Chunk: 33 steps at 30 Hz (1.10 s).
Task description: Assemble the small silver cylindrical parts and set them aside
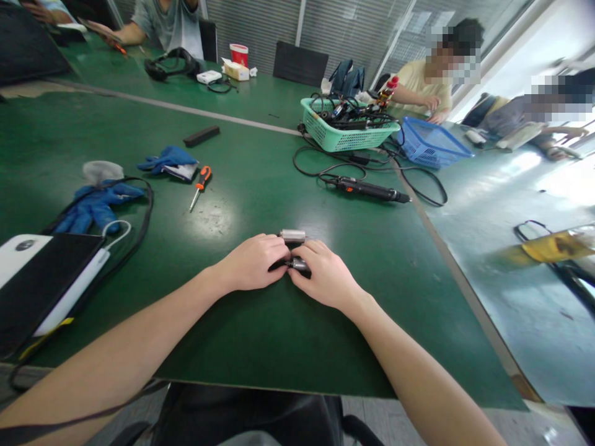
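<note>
My left hand (255, 261) and my right hand (329, 275) meet over the green table (251, 337), fingertips nearly touching. The right fingers are wrapped round a small dark metal cylinder (300, 265). Under the curled left fingers shows a black part (277, 265); its kind is mostly hidden, and I cannot tell if it joins the cylinder. Just beyond my fingertips lies a silver metal cylinder (293, 235), partly covered by the hands. An orange-and-black screwdriver (201, 186) rests farther off to the left.
At left are a white-and-black device (51, 279) with a cable and blue gloves (95, 204). A black electric screwdriver (367, 189) lies ahead right, before a green basket (351, 133) of tools and a blue basket (434, 145). Other people sit around the table.
</note>
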Available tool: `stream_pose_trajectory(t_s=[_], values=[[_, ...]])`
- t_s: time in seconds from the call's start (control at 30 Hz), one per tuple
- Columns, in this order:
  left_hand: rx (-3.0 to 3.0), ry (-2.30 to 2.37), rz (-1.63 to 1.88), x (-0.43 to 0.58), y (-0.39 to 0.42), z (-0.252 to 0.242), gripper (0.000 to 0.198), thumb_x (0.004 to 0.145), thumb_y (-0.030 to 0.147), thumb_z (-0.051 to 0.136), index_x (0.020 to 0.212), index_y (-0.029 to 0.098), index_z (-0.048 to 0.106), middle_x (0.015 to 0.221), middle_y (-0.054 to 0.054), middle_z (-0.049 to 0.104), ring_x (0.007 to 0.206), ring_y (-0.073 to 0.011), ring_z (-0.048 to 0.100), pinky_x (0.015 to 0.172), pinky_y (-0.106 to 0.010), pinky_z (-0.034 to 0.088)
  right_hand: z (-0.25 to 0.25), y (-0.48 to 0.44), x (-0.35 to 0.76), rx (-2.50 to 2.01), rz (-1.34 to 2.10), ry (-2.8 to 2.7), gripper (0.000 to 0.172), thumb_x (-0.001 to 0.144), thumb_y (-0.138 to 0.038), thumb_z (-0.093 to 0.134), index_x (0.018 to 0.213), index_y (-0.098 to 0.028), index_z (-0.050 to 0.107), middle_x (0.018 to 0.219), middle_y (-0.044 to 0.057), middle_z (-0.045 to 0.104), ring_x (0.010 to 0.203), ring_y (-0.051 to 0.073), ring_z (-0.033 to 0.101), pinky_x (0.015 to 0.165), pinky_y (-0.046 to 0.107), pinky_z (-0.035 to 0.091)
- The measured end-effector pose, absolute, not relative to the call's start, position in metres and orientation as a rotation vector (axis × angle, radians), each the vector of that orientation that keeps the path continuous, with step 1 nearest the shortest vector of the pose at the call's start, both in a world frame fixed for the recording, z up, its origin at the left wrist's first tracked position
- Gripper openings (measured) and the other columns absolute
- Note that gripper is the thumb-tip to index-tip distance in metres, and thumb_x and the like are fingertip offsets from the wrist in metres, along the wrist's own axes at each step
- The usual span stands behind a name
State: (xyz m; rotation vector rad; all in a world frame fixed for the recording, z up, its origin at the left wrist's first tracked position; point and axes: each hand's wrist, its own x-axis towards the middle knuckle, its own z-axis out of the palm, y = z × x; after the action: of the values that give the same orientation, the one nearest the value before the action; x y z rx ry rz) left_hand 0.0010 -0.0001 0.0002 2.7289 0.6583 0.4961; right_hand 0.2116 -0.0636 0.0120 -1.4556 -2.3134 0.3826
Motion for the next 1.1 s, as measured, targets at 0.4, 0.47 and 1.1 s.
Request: stream_pose_trajectory(t_s=[0.4,0.47,1.1], values=[[2.716,0.659,0.507,0.0002,-0.0011,0.0019,0.009,0.093,0.023,0.059,0.095,0.018,0.065,0.094,-0.005,0.066,0.09,-0.021,0.062,0.083,-0.035,0.048,0.012,-0.0661,0.2073,-1.519,0.353,-2.276,0.012,0.09,-0.025,0.062,0.102,-0.022,0.064,0.103,0.007,0.066,0.102,0.025,0.06,0.088,0.038,0.053],[2.717,0.658,0.513,0.0002,-0.0011,0.0017,0.008,0.093,0.023,0.059,0.095,0.018,0.065,0.093,-0.005,0.066,0.089,-0.021,0.062,0.083,-0.035,0.048,0.0113,-0.0665,0.2061,-1.529,0.345,-2.265,0.012,0.09,-0.024,0.062,0.101,-0.023,0.064,0.103,0.007,0.066,0.102,0.025,0.06,0.088,0.038,0.053],[2.72,0.645,0.503,-0.0001,-0.0013,0.0021,0.012,0.094,0.022,0.057,0.099,0.017,0.067,0.095,-0.006,0.067,0.09,-0.0219,0.063,0.083,-0.036,0.049,0.0086,-0.0658,0.2068,-1.508,0.329,-2.249,0.013,0.095,-0.029,0.061,0.106,-0.022,0.065,0.107,0.008,0.067,0.105,0.026,0.061,0.089,0.039,0.052]])
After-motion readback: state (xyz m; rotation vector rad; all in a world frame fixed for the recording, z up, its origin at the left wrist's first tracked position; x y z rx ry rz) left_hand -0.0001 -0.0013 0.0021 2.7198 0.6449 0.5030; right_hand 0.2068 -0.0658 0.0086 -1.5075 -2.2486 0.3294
